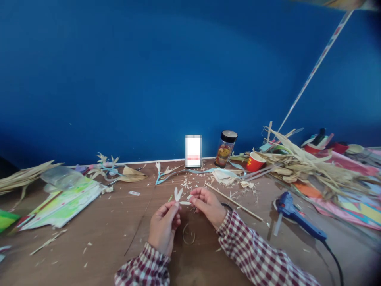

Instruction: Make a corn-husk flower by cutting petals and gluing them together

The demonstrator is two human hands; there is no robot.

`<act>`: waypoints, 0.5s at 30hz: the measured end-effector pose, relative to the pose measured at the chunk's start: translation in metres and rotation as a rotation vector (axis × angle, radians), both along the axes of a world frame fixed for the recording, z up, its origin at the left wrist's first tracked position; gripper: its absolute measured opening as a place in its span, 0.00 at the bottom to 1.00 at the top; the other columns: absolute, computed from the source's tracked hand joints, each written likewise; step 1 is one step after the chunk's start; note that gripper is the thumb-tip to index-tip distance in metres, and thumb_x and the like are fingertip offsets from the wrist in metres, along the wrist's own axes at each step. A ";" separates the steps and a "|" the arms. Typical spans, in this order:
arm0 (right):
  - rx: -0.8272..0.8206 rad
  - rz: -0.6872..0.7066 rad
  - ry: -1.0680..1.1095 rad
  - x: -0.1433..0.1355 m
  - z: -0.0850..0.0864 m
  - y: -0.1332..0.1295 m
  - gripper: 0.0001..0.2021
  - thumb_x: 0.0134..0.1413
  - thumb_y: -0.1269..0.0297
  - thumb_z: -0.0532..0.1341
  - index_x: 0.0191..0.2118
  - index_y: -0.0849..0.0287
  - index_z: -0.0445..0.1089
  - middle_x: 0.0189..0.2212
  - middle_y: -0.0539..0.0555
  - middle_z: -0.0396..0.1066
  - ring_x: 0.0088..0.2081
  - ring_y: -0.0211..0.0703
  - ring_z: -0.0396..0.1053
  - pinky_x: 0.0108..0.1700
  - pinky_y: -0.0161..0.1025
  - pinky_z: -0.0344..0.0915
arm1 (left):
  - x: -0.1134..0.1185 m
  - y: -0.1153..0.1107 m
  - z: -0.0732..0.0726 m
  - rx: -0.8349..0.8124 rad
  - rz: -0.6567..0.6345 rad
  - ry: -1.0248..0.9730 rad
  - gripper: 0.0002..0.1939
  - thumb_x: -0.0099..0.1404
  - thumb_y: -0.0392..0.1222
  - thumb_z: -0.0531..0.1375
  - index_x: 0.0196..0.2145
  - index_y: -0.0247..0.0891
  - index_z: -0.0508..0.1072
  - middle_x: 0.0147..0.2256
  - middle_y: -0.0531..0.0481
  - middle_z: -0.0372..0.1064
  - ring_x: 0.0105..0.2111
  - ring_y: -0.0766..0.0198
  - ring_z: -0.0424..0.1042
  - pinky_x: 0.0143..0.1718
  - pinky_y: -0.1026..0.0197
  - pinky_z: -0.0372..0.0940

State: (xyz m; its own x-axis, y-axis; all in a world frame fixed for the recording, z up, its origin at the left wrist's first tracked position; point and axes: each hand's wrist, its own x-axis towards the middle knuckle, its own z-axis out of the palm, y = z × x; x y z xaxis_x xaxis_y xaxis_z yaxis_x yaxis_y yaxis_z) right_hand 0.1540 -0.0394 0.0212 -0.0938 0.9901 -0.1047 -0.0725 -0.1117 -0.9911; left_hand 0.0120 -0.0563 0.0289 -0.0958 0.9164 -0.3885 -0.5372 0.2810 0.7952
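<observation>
In the head view, my left hand [163, 225] is closed in a pinch on a small flower of pale husk petals [178, 194], its petals fanning up and to the right. My right hand [208, 204] is also pinched, its fingertips on a pale petal [188, 197] just right of the flower. Whether that petal is joined to the flower I cannot tell. A thin curled strand [188, 234] lies below, between the wrists. Small pale scraps [187, 182] are scattered on the table behind my hands.
A blue glue gun [300, 220] lies to the right, its cord trailing forward. A thin stick [238, 204] rests behind my right wrist. Dried husks [300, 163], a red paper cup [255, 161] and a lidded jar [225, 150] stand farther back. Painted paper [70, 202] lies left.
</observation>
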 end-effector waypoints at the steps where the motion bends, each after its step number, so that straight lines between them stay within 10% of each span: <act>1: 0.020 -0.003 -0.045 0.002 0.001 0.001 0.09 0.46 0.65 0.58 0.36 0.60 0.62 0.27 0.49 0.66 0.26 0.34 0.63 0.23 0.30 0.57 | -0.004 0.003 0.002 0.003 0.030 -0.002 0.10 0.42 0.37 0.66 0.24 0.32 0.72 0.20 0.53 0.67 0.16 0.76 0.61 0.15 0.74 0.59; 15: 0.328 0.146 -0.781 0.025 0.033 -0.024 0.05 0.49 0.66 0.56 0.34 0.57 0.66 0.26 0.49 0.68 0.27 0.36 0.64 0.30 0.32 0.59 | -0.021 0.017 0.003 0.035 0.119 0.004 0.08 0.45 0.35 0.64 0.26 0.33 0.71 0.21 0.53 0.68 0.16 0.77 0.61 0.14 0.75 0.58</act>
State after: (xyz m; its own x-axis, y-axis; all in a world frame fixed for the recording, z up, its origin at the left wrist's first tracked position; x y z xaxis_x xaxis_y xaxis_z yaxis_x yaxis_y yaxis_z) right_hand 0.1789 -0.0631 0.0544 -0.2431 0.9651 0.0972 0.6369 0.2345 -0.7344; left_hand -0.0094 -0.0389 0.0319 -0.2060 0.9116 -0.3558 -0.5615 0.1876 0.8059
